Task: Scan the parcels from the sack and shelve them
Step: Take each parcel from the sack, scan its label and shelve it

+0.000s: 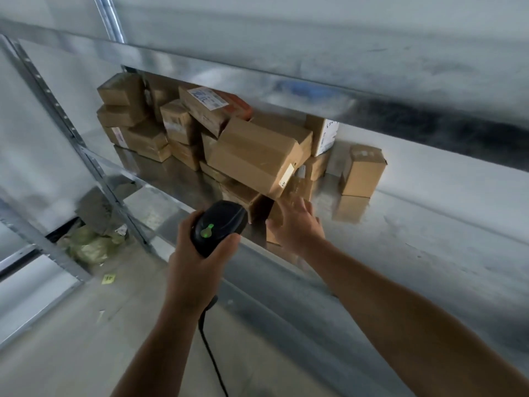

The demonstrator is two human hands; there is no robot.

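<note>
1. Head view: left hand [197, 253] grips a black handheld scanner [219, 224]. Its fingers [186, 227] are curled round the handle and the thumb lies along the near side. A green light shows on the scanner's back. Its black cable [211, 353] hangs down below the wrist.
2. Right hand [297, 224] is out over the front edge of the metal shelf [400, 224], against a small brown parcel [275, 210]. Its fingers [300, 204] are stretched forward and close together, with the thumb set apart. This area is motion-blurred; cannot tell whether the hand grips the parcel or only touches it.
3. The small parcel sits at the shelf's front, just below the low corner of a large tilted box [257, 156].
4. Behind it, a loose stack of cardboard parcels [137, 121] fills the left part of the shelf.
5. One parcel [362, 173] stands upright, alone, to the right of the stack.
6. A greenish sack [88, 245] lies on the floor [71, 339] under the shelving, well left of the hands.
</note>
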